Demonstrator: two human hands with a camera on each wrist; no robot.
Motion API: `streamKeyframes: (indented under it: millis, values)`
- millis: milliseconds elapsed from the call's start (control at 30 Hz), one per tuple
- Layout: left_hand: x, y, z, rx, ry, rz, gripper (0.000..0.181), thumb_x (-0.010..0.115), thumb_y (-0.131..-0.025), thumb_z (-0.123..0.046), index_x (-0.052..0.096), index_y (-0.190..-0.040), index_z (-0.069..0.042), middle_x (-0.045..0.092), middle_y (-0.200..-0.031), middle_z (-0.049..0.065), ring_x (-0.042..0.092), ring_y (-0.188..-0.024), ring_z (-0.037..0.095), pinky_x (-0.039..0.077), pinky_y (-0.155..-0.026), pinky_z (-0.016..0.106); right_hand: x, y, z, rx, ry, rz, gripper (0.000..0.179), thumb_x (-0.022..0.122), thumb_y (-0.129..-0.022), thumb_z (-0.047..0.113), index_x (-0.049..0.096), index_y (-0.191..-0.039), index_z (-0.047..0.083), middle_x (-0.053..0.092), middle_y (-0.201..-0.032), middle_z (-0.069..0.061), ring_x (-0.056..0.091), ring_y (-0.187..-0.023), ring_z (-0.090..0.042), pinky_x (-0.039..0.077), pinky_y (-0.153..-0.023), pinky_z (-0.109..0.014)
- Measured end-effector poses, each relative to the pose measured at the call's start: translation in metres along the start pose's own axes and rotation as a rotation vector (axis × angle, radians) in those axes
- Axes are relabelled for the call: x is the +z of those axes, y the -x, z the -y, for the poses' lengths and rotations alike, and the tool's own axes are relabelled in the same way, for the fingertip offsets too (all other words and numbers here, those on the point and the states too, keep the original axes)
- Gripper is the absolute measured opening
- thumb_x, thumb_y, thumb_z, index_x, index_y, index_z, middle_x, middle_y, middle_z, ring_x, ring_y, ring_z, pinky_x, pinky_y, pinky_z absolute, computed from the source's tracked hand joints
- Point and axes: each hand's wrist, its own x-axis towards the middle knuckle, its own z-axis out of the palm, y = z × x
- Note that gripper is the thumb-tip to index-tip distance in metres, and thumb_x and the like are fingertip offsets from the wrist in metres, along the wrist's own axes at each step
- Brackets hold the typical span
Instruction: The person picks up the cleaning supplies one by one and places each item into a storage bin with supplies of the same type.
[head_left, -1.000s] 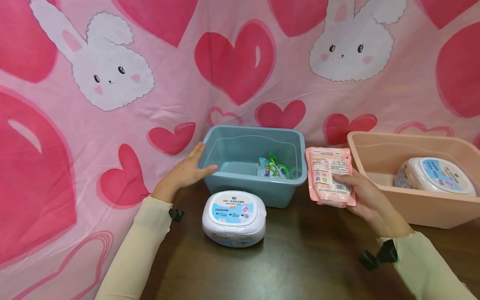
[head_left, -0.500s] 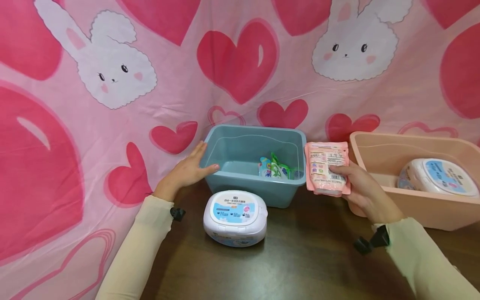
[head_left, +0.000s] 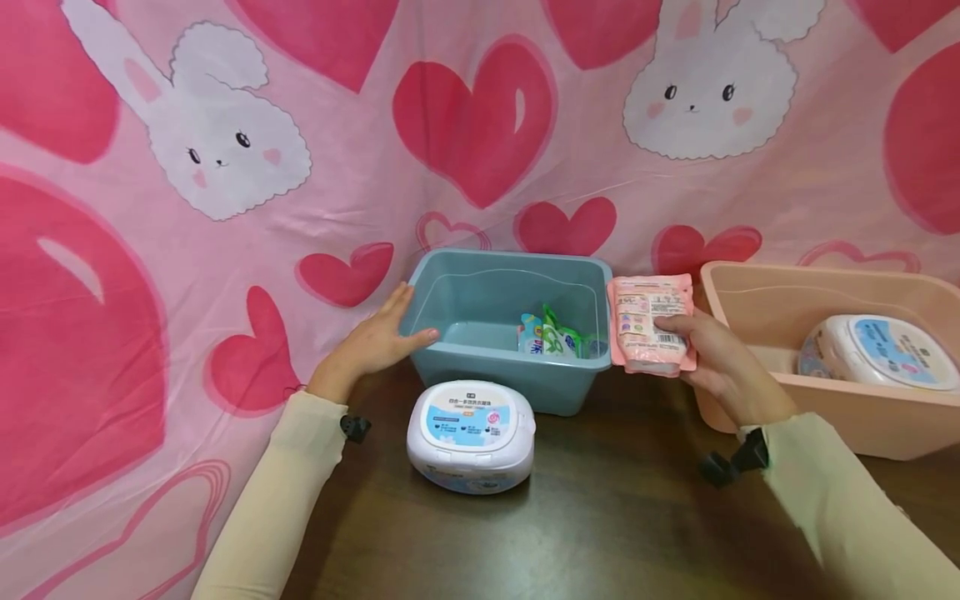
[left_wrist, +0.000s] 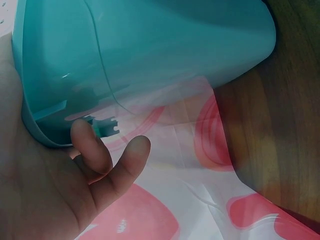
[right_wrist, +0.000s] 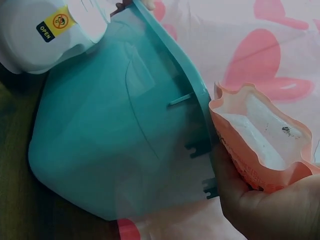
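My right hand (head_left: 723, 358) grips a pink refill pouch (head_left: 651, 321) by its right edge, thumb across the printed back. The pouch is held up between the two bins, its left edge right at the blue-green bin's right rim. In the right wrist view the pouch (right_wrist: 265, 130) shows its folded bottom. My left hand (head_left: 375, 337) rests against the left end of the blue-green bin (head_left: 510, 379), thumb toward the front rim and fingers extended along the outside. Inside that bin lie a green-and-white packet (head_left: 557, 340) and a light-blue packet (head_left: 531, 333).
A white lidded tub (head_left: 471, 437) stands on the dark wooden table (head_left: 585, 517) just in front of the blue-green bin. On the right, a peach bin (head_left: 817, 408) holds a similar white tub (head_left: 877, 350). A pink cloth (head_left: 345, 192) with hearts and rabbits hangs behind.
My right hand has carried the pink pouch up and a little leftward, toward the blue-green bin's right rim. The left hand stays at the bin's left end.
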Motion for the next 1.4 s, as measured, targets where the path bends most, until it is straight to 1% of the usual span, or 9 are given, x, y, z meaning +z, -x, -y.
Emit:
streamKeyframes:
  millis: [200, 333, 467, 600, 867, 1000, 1100, 1300, 1400]
  values:
    - [0.000, 0.000, 0.000, 0.000, 0.005, -0.001, 0.107, 0.055, -0.088, -0.073, 0.004, -0.164, -0.017, 0.000, -0.170, 0.005, 0.016, -0.151, 0.037, 0.025, -0.113, 0.065, 0.006, -0.004, 0.004, 0.014, 0.026, -0.043, 0.052, 0.061, -0.102, 0.017, 0.032, -0.146, 0.022, 0.068, -0.114, -0.002, 0.072, -0.101, -0.026, 0.053, -0.090, -0.049]
    - [0.000, 0.000, 0.000, 0.002, 0.013, 0.001, 0.106, 0.056, -0.089, -0.071, 0.004, -0.164, -0.018, 0.001, -0.170, 0.004, 0.016, -0.151, 0.036, 0.025, -0.113, 0.064, 0.012, -0.010, 0.007, 0.024, -0.014, -0.047, 0.063, 0.060, -0.102, 0.014, 0.024, -0.153, 0.023, 0.066, -0.116, -0.002, 0.071, -0.100, -0.026, 0.052, -0.091, -0.051]
    - [0.000, -0.001, 0.000, -0.002, 0.017, 0.002, 0.107, 0.056, -0.088, -0.072, 0.003, -0.164, -0.019, 0.001, -0.170, 0.004, 0.015, -0.152, 0.036, 0.026, -0.113, 0.065, 0.019, -0.015, 0.008, 0.028, 0.018, -0.050, 0.071, 0.056, -0.104, 0.014, 0.013, -0.159, 0.020, 0.052, -0.130, -0.004, 0.070, -0.096, -0.023, 0.052, -0.092, -0.048]
    - [0.000, -0.001, 0.001, -0.005, 0.018, 0.002, 0.108, 0.056, -0.087, -0.074, 0.003, -0.164, -0.020, 0.002, -0.170, 0.003, 0.015, -0.152, 0.035, 0.026, -0.112, 0.065, 0.024, -0.018, 0.010, 0.023, 0.045, -0.056, 0.070, 0.055, -0.104, 0.015, 0.011, -0.159, 0.019, 0.040, -0.138, -0.005, 0.069, -0.096, -0.021, 0.049, -0.096, -0.045]
    - [0.001, -0.003, 0.002, 0.010, 0.017, -0.003, 0.108, 0.056, -0.087, -0.073, 0.005, -0.164, -0.016, 0.002, -0.170, 0.005, 0.015, -0.152, 0.035, 0.024, -0.114, 0.064, 0.026, -0.022, 0.011, 0.017, 0.091, -0.066, 0.075, 0.061, -0.102, 0.017, 0.014, -0.160, 0.022, 0.048, -0.134, -0.001, 0.071, -0.098, -0.020, 0.054, -0.091, -0.044]
    - [0.001, -0.003, 0.003, 0.009, 0.018, -0.001, 0.108, 0.055, -0.088, -0.073, 0.005, -0.164, -0.016, 0.002, -0.170, 0.005, 0.016, -0.151, 0.036, 0.024, -0.114, 0.064, 0.027, -0.025, 0.012, 0.020, 0.107, -0.048, 0.074, 0.062, -0.101, 0.018, 0.018, -0.159, 0.023, 0.058, -0.127, 0.001, 0.071, -0.099, -0.020, 0.055, -0.089, -0.045]
    - [0.000, -0.003, 0.003, 0.009, 0.024, 0.002, 0.107, 0.055, -0.088, -0.072, 0.005, -0.164, -0.016, 0.002, -0.170, 0.006, 0.016, -0.151, 0.037, 0.024, -0.113, 0.065, 0.028, -0.026, 0.013, 0.015, 0.136, -0.039, 0.073, 0.062, -0.101, 0.018, 0.018, -0.159, 0.021, 0.059, -0.127, 0.001, 0.072, -0.099, -0.020, 0.055, -0.089, -0.045]
    - [-0.001, -0.003, 0.001, 0.004, 0.029, 0.007, 0.106, 0.055, -0.089, -0.071, 0.005, -0.164, -0.017, 0.002, -0.170, 0.005, 0.017, -0.151, 0.037, 0.024, -0.114, 0.065, 0.029, -0.025, 0.016, 0.000, 0.180, -0.002, 0.073, 0.057, -0.103, 0.017, 0.012, -0.161, 0.018, 0.039, -0.144, -0.003, 0.065, -0.106, -0.016, 0.055, -0.091, -0.040]
    - [-0.001, -0.003, 0.001, 0.007, 0.027, 0.009, 0.107, 0.055, -0.089, -0.072, 0.004, -0.164, -0.017, 0.001, -0.170, 0.004, 0.016, -0.151, 0.037, 0.024, -0.114, 0.064, 0.029, -0.026, 0.017, -0.019, 0.191, 0.038, 0.069, 0.051, -0.105, 0.015, 0.009, -0.160, 0.014, 0.036, -0.145, -0.003, 0.059, -0.110, -0.017, 0.056, -0.090, -0.035]
